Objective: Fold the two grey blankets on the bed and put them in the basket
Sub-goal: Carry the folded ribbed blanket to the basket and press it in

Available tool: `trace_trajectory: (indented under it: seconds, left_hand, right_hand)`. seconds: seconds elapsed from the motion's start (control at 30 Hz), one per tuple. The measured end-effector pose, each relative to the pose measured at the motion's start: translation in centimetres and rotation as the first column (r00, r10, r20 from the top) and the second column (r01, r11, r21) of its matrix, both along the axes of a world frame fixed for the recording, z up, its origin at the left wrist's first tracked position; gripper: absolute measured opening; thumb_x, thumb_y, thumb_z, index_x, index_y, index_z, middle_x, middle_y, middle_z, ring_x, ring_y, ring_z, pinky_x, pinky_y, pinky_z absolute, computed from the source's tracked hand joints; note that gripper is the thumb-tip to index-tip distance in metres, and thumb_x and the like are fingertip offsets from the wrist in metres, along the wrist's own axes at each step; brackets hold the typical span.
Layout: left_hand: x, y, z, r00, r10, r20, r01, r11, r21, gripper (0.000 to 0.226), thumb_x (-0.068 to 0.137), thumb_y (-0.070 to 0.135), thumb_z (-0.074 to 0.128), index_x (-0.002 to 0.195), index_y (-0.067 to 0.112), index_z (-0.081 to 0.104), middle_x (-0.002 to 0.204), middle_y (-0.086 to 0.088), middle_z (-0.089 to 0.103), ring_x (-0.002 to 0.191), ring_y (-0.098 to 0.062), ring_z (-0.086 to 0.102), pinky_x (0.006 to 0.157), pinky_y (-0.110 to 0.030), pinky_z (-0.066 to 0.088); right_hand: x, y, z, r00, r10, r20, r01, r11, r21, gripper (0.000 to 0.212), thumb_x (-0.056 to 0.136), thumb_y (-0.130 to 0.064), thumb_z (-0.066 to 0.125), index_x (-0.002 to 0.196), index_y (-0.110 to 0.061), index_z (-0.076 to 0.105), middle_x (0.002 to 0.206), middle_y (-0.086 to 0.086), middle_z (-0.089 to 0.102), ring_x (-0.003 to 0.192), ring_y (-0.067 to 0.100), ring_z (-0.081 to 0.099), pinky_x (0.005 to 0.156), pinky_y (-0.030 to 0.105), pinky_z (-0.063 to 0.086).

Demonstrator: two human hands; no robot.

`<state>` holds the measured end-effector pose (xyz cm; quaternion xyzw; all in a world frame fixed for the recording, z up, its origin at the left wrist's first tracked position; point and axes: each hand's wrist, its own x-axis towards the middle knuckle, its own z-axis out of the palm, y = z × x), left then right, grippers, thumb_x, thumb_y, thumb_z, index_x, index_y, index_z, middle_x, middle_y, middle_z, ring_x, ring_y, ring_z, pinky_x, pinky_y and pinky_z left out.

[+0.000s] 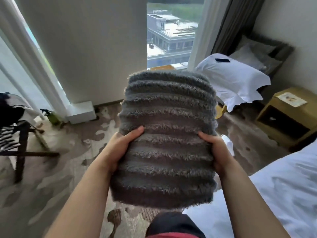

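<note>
I've got the folded grey ribbed fleece blanket (168, 134) held up in front of me, over the patterned carpet (68, 169), just left of the white bed (283, 186). My left hand (118, 148) grips its left side and my right hand (216, 150) its right. Thumbs press on top, fingers hidden underneath. Past its far edge, a yellow rim (162, 67) peeks out below the window (171, 31); the rest's covered, can't tell what it is.

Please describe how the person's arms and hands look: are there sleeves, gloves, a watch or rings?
Both forearms are bare up to the edge of the picture; no sleeve shows. The left hand and the right hand wear no gloves. No watch, bracelet or ring is visible, though most fingers are hidden.
</note>
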<state>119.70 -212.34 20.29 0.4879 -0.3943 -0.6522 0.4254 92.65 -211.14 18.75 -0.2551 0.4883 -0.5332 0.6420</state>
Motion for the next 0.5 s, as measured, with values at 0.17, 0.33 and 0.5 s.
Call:
trace_trajectory:
  seconds: [0.17, 0.33, 0.5]
  left_hand:
    - [1.2, -5.6, -1.2, 0.999, 0.047, -0.005, -0.047, 0.999, 0.022, 0.047, 0.068, 0.042, 0.078, 0.108, 0.019, 0.071, 0.106, -0.011, 0.074, 0.096, -0.032, 0.071, 0.078, -0.039, 0.057]
    - [0.6, -15.1, -2.1, 0.999, 0.050, 0.007, -0.050, 0.998, 0.034, 0.048, 0.070, 0.040, 0.076, 0.111, 0.018, 0.069, 0.106, -0.011, 0.074, 0.095, -0.031, 0.072, 0.071, -0.035, 0.058]
    - [-0.4, -26.6, -1.6, 0.997, 0.060, 0.053, -0.063, 0.996, 0.066, 0.052, 0.065, 0.043, 0.082, 0.108, 0.017, 0.071, 0.105, -0.012, 0.074, 0.092, -0.030, 0.072, 0.071, -0.035, 0.058]
  right_hand:
    - [1.2, -6.7, -1.5, 0.995, 0.084, 0.050, -0.086, 0.995, 0.041, 0.029, 0.067, -0.019, 0.066, 0.092, -0.016, 0.079, 0.088, 0.016, 0.076, 0.074, 0.032, 0.074, 0.059, 0.038, 0.059]
    - [0.6, -16.1, -3.2, 0.997, 0.066, 0.030, -0.065, 0.998, -0.008, 0.020, 0.062, -0.019, 0.069, 0.078, -0.018, 0.080, 0.082, 0.014, 0.076, 0.069, 0.030, 0.074, 0.056, 0.037, 0.058]
    - [-0.2, -28.0, -3.5, 0.991, 0.104, 0.079, -0.105, 0.994, 0.008, 0.022, 0.063, -0.022, 0.066, 0.079, -0.023, 0.081, 0.083, 0.010, 0.076, 0.071, 0.027, 0.074, 0.059, 0.036, 0.059]
